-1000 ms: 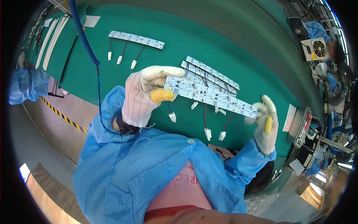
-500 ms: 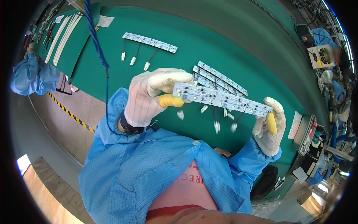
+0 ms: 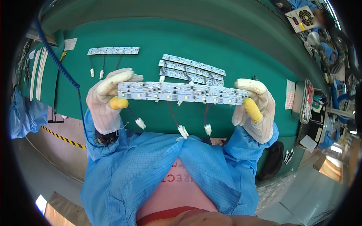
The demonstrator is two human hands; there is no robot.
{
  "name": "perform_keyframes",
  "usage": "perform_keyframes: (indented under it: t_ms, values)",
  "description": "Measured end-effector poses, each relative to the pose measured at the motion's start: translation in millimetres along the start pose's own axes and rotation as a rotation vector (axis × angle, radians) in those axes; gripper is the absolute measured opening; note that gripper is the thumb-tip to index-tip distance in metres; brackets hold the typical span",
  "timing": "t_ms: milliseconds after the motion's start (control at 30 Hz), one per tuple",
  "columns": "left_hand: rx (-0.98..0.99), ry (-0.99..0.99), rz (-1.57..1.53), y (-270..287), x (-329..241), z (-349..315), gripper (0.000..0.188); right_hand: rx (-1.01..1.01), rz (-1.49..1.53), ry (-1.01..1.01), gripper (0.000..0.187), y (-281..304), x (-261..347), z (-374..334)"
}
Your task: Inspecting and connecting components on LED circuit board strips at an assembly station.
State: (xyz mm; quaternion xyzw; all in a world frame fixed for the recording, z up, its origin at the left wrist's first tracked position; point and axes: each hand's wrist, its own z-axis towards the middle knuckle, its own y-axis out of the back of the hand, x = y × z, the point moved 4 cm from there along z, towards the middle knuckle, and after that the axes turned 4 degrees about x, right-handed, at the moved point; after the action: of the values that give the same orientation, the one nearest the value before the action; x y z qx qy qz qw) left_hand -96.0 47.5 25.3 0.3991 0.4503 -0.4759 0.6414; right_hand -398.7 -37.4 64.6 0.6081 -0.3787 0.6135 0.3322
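Held up before me is a long white LED circuit board (image 3: 181, 92), with a row of small yellowish LEDs along its lower side. My left hand (image 3: 109, 96), in a striped white glove with a yellow thumb tip, pinches its left end. Around the right end, my right hand (image 3: 257, 105) is closed in a matching glove. Three dark leads with white connectors dangle below the board; one connector (image 3: 183, 131) hangs in front of my blue coat. Behind it, several similar boards (image 3: 194, 64) lie stacked on the green mat, partly hidden by the held one.
A single wired LED board (image 3: 113, 50) lies at the far left of the mat. Beside it runs a coiled blue cord (image 3: 62, 67). White strips (image 3: 39, 71) lie further left, near another person's blue sleeve (image 3: 28, 116). At right stands a metal tray (image 3: 302, 101) beside a printed sheet (image 3: 290, 94).
The held board has shifted left in the picture and turned from slanting to nearly level. Both hands keep their grip at its ends. The whole view has rotated with the head.
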Motion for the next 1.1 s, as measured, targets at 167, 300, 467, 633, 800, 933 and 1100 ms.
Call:
perform_keyframes:
  t_ms: [167,300,467,633,800,933,1100]
  values:
    - [-0.033,-0.034,-0.015,-1.2,6.4,-0.5,0.058,0.009,-0.082,-0.015,0.035,1.7,1.8,-4.9]
    - [-0.032,0.107,-0.058,-1.4,11.0,5.5,0.057,0.180,0.057,0.045,0.045,0.6,-1.0,-4.4]
    - [0.001,0.160,0.116,-2.0,14.2,8.8,0.042,0.137,0.097,0.086,0.052,-6.2,-0.4,-1.6]
    - [-0.045,0.087,-0.039,-0.8,15.8,3.4,0.054,0.053,-0.132,0.041,0.045,2.7,-2.5,-4.3]
    - [-0.032,0.001,-0.067,-5.3,3.0,-3.6,0.064,-0.044,-0.110,0.049,0.040,-1.6,-2.8,2.9]
    - [0.114,-0.122,0.022,-7.4,-6.7,2.3,0.064,-0.130,-0.143,0.001,0.046,2.4,-9.0,7.9]
    - [0.096,-0.033,-0.255,-17.0,-18.9,-3.8,0.055,-0.060,-0.176,0.024,0.048,5.0,-17.4,14.8]
